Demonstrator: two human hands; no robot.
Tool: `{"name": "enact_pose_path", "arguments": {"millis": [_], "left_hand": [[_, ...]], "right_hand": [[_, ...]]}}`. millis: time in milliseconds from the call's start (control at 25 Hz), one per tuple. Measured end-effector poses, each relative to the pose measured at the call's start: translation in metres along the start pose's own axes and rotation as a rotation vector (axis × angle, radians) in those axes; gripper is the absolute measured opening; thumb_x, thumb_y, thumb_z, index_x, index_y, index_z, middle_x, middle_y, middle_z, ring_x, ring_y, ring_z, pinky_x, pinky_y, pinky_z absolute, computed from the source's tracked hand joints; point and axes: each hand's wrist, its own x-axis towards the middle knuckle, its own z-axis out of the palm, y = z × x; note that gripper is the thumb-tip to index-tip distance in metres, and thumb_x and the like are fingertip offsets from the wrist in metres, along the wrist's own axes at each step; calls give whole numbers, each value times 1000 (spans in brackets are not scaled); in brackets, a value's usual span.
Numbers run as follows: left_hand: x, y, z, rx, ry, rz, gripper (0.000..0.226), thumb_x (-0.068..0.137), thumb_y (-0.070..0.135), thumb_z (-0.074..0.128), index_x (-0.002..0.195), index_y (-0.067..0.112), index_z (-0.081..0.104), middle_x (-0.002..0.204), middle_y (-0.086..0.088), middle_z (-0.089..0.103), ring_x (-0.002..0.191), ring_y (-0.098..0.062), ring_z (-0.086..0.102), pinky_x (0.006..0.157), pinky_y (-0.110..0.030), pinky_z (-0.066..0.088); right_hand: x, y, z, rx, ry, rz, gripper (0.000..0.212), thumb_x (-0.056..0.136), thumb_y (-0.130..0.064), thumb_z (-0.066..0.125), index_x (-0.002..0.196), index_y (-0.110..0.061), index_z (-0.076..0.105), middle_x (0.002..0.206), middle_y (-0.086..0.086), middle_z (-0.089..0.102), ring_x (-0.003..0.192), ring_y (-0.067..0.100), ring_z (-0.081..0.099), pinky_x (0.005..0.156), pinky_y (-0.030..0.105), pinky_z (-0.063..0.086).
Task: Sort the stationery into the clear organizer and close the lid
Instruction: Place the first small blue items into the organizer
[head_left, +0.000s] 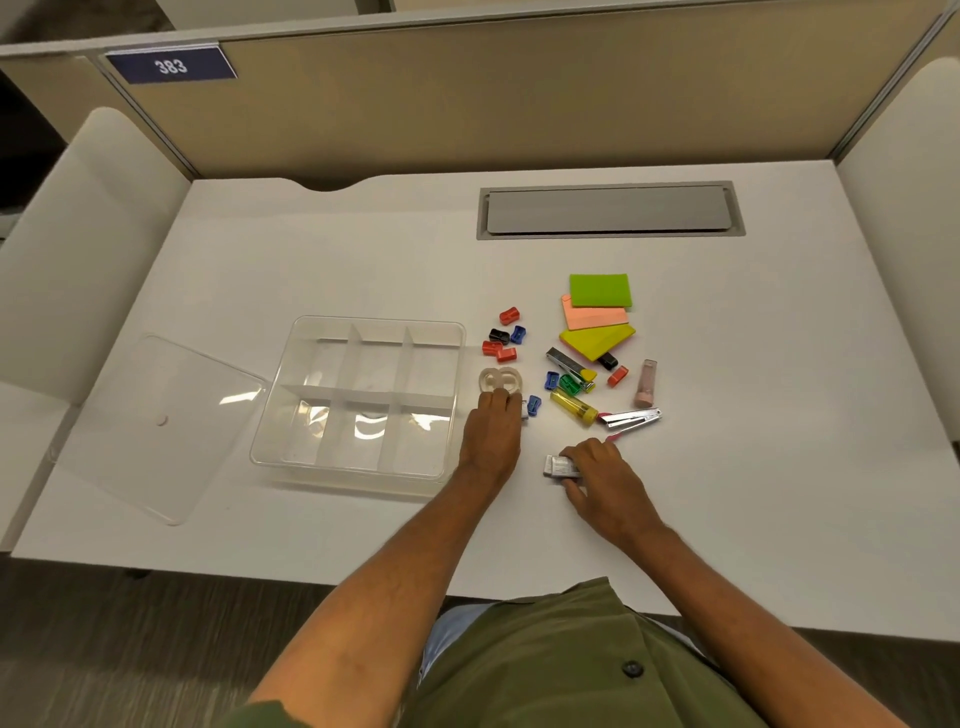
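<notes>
The left hand (492, 436) rests curled, fingertips on the clear tape rolls (500, 383); the right hand (602, 480) pinches a small silver staple box (560, 466).

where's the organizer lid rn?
Head view: the lid lies flat on the desk, off and just left of the empty organizer, its right corner at the organizer's left wall.
</notes>
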Motion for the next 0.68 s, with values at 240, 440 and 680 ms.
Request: {"name": "enact_pose_path", "arguments": {"millis": [240,440,680], "left_hand": [[0,2,3,6,-46,-19,47,101,12,55,146,11,43,139,-13,52,122,-26,52,92,-33,52],[-6,-2,-2,-21,-76,39,42,102,12,52,144,14,48,129,-14,56,112,-28,53,83,-38,55],[-25,7,-8,-196,-16,-7,35,98,11,59,133,12,57,124,-13,60,110,-28,56,77,-33,49]], "right_hand": [[1,-7,-6,-10,-11,35,46,90,-31,68,133,-19,56,131,4,60,111,19,57,86,28,54],[2,-16,-1,-87,-35,-94,44,101,-19,55,144,-29,52,150,4,51,128,22,54,99,29,51],[-3,-19,4,-18,-59,-19,32,101,-20,56,132,-26,58,135,2,60,111,17,58,89,21,49]]}}
